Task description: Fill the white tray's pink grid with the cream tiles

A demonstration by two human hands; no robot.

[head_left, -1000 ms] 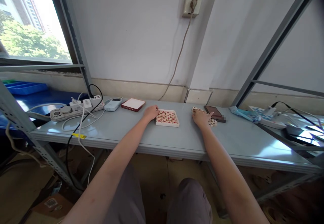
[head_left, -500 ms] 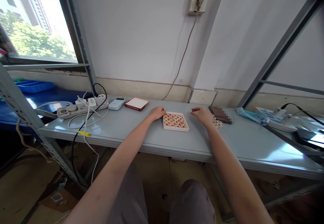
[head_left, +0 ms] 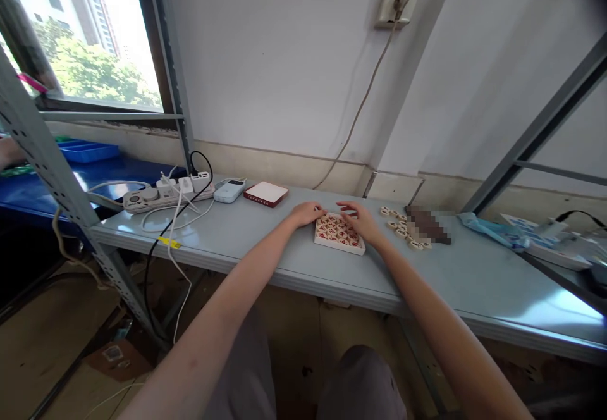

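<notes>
A shallow white box (head_left: pixel 339 245) on the bench holds several round Chinese chess pieces (head_left: pixel 342 233) with red characters, laid in rows. My left hand (head_left: pixel 307 213) rests at the box's back left corner, its fingers closed on the rim. Over the back right part of the box is my right hand (head_left: pixel 360 221), fingers apart and reaching among the pieces. I see nothing held in it, though its fingertips are partly hidden. More chess pieces (head_left: pixel 401 233), with dark characters, lie loose on the bench to the right of my right hand.
A red-edged box lid (head_left: pixel 266 193) lies left of my hands. Beyond it are a pale blue device (head_left: pixel 230 191) and a power strip (head_left: pixel 156 197) with cables. A dark brown, partly blurred item (head_left: pixel 429 224) and a blue plastic bag (head_left: pixel 493 231) lie to the right.
My right hand has moved left from beside the white box to over its right part, and its fingers have spread. My left hand stays at the box corner. The view has shifted slightly.
</notes>
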